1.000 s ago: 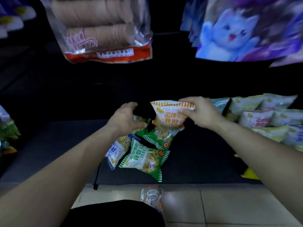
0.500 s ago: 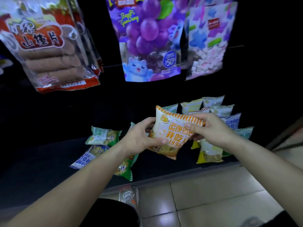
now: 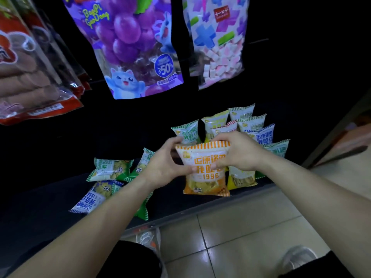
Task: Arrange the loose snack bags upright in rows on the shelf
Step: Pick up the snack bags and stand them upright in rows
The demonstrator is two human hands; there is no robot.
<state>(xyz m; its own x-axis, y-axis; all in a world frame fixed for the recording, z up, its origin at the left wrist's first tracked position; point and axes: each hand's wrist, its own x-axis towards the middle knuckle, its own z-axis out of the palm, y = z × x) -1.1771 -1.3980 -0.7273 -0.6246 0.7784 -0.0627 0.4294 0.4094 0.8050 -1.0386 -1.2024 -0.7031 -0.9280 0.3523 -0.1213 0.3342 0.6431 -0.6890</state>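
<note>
Where the fingers meet it, the orange snack bag [image 3: 204, 173] is clamped from both sides. The left hand [image 3: 162, 165] has its thumb laid across the front at mid height, with the other fingers curled round behind the top left corner. The right hand [image 3: 239, 153] grips the top right corner, fingers [image 3: 219, 163] folded over the striped top seal and down the front. Neither hand holds anything else.

The bag is upright, print facing the camera, top seal roughly level. It's at the front of the dark shelf [image 3: 50, 189], close to the edge. Can't tell if the bottom seam touches the shelf or sits just above it.

Just beside it on the right is a yellow bag [image 3: 241, 178], upright, partly hidden by the right wrist. Behind both are rows of upright bags: upright green bag [image 3: 186, 133], pale yellow bag [image 3: 215, 121], upright blue bag [image 3: 263, 136], and more further back, partly hidden by the hands.

Left of the hands, loose bags lie flat and overlapping: flat green bag [image 3: 109, 169], flat blue bag [image 3: 94, 197] with its print upside down, and a second green bag [image 3: 143, 210] under the left forearm.

Hanging above the shelf are a purple grape pouch [image 3: 128, 47], a marshmallow pouch [image 3: 216, 41] and a clear red-trimmed pouch [image 3: 30, 81] at far left. Below are the tiled floor [image 3: 241, 223] and a shoe [image 3: 297, 255].
</note>
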